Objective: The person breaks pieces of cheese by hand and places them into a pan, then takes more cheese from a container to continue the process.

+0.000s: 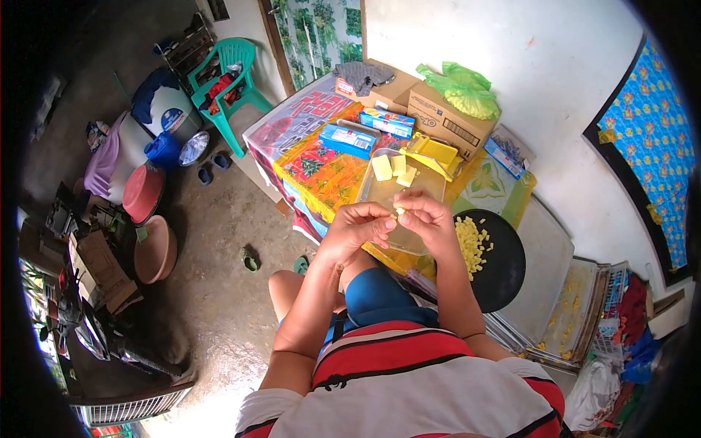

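Observation:
Over the near part of a clear plastic tray [409, 237], my left hand [364, 226] and my right hand [427, 217] meet, fingertips pinched together around a small pale yellow piece [399, 211]. Both hands are closed on it, and the fingers hide part of it. Beyond them, pale yellow blocks [382, 168] lie in the tray. To the right of my right hand, a round black pan [504, 266] holds many small yellow pieces [471, 244].
Blue boxes [349, 140], a yellow plastic item [432, 152] and cardboard boxes [445, 117] with a green bag [461, 89] stand farther back on the table. Metal trays [566, 306] are at the right. A green chair [232, 87] stands at the back left.

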Demonstrator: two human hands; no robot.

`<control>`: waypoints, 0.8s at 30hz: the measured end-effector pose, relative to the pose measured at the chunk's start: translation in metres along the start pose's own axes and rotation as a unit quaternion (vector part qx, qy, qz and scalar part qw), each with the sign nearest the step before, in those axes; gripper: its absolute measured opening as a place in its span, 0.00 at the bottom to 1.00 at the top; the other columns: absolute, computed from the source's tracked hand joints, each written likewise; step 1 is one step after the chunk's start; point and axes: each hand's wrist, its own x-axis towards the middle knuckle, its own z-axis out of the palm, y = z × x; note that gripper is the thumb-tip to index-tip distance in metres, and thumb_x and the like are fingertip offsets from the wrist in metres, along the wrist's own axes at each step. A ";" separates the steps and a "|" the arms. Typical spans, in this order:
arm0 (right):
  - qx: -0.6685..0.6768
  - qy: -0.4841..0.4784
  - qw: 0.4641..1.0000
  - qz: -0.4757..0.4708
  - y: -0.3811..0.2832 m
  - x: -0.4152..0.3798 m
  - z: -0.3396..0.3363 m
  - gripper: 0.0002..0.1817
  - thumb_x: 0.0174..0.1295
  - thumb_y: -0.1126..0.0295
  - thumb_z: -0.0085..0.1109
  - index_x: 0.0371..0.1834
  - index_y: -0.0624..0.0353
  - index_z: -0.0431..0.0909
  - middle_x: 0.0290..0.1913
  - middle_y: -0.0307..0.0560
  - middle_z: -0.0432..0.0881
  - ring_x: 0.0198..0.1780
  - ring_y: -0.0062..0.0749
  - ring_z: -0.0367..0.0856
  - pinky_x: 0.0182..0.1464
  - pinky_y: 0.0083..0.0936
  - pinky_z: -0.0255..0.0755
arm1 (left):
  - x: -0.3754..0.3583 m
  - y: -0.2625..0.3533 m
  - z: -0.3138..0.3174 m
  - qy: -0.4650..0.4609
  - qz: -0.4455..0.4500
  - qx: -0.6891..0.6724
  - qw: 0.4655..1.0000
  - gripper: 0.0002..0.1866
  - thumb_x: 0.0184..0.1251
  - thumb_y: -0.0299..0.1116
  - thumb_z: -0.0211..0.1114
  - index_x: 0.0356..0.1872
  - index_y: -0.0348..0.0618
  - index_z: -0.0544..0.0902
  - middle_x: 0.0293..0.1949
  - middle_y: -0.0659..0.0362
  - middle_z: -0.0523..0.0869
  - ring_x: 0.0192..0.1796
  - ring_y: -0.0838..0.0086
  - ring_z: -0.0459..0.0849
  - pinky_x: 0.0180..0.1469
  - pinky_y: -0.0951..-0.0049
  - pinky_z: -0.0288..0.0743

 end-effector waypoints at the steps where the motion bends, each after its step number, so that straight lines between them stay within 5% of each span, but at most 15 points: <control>1: 0.002 -0.010 1.000 -0.008 0.002 0.000 -0.002 0.12 0.58 0.84 0.60 0.45 0.65 0.79 0.51 0.47 0.74 0.53 0.27 0.74 0.52 0.25 0.72 | -0.001 0.003 0.002 -0.002 0.008 0.013 1.000 0.08 0.58 0.26 0.69 0.37 0.34 0.83 0.29 0.58 0.84 0.27 0.79 0.83 0.31 0.77 0.81; 14: -0.024 -0.102 0.994 0.001 -0.009 0.000 0.001 0.11 0.57 0.83 0.62 0.44 0.64 0.80 0.51 0.48 0.75 0.55 0.30 0.75 0.56 0.28 0.72 | -0.005 0.011 -0.001 -0.064 -0.005 0.031 0.997 0.07 0.60 0.26 0.68 0.33 0.30 0.83 0.26 0.55 0.84 0.26 0.74 0.84 0.30 0.76 0.82; 24: 0.001 0.001 0.999 0.048 -0.007 -0.002 0.012 0.10 0.63 0.78 0.58 0.47 0.67 0.78 0.49 0.47 0.75 0.50 0.27 0.77 0.51 0.26 0.75 | -0.006 0.007 0.008 -0.012 -0.030 -0.069 0.997 0.10 0.67 0.31 0.62 0.39 0.31 0.81 0.26 0.56 0.82 0.26 0.73 0.84 0.32 0.71 0.84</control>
